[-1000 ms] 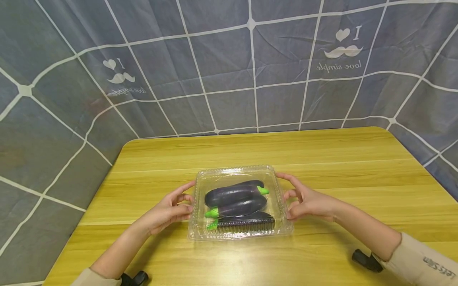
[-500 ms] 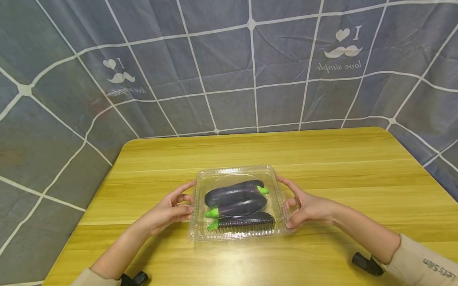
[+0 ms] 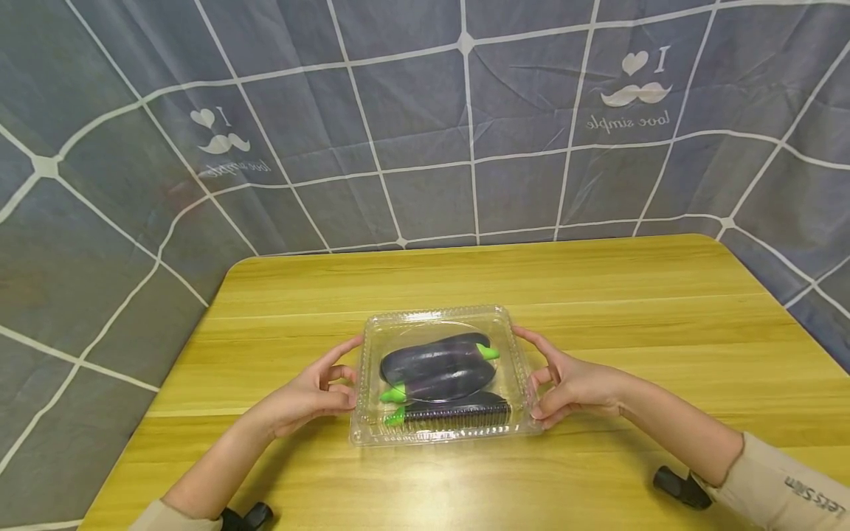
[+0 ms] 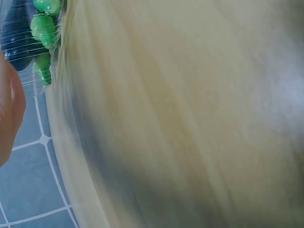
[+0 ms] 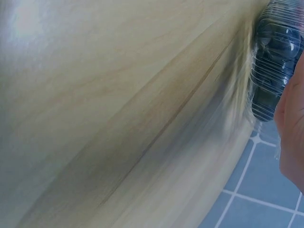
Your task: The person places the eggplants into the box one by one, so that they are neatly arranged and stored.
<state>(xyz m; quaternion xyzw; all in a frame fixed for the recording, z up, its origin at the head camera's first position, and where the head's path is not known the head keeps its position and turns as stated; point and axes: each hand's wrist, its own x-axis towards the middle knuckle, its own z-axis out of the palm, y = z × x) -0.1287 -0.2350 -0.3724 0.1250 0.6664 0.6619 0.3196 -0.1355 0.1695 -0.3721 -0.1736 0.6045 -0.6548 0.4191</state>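
Note:
A clear plastic clamshell container (image 3: 372, 429), its lid closed, lies on the table and holds several eggplants (image 3: 434, 360) with bright green stems. My left hand (image 3: 315, 394) grips the container's left side, index finger at the far part and thumb nearer. On the opposite side my right hand (image 3: 578, 385) holds the edge, with its thumb near the front corner. In the left wrist view, green stems (image 4: 43, 31) show through the ribbed wall beside part of my hand (image 4: 8, 116). Dark eggplants (image 5: 278, 40) appear in the right wrist view, next to my hand (image 5: 293, 130). Some fingertips are hidden.
The yellow wood-grain table (image 3: 478, 280) has rounded far corners. Behind it and to both sides hangs a grey curtain (image 3: 425, 192) with white grid lines. Black wrist mounts (image 3: 682, 488) stick out below the beige sleeves (image 3: 783, 479).
My right hand has shifted slightly along the container's side, its thumb now nearer the front corner. My left thumb has slid a little towards the front. The container stays in place.

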